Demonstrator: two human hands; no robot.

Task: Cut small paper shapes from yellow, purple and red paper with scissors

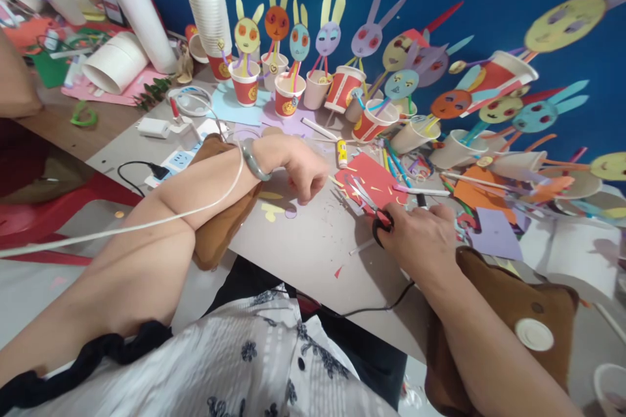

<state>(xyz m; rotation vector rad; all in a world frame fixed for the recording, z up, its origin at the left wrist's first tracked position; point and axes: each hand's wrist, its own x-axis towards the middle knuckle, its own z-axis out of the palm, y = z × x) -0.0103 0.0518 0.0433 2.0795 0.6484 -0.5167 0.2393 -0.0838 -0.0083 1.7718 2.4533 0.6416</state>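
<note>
My right hand (423, 234) grips black-handled scissors (382, 227), their blades lying over a red sheet of paper (374, 172). Thin pale yellow paper snippets are scattered on that sheet and around the blades. Left of the scissors, my left hand (307, 169) hovers low over the table with its fingers curled together; whatever may be between the fingertips is hidden. Just below it lie yellow paper cutouts (268, 211) and a small purple disc (291, 214). Beyond both hands lies a yellow glue stick (342, 154).
Paper-cup rabbit figures (246, 81) line the blue wall. Brown cushions (542, 326) rest under both forearms. A white cable (122, 232) crosses my left arm near a power strip (178, 159). Stacked cups (205, 13) stand at the back; another person's arm (17, 78) is far left.
</note>
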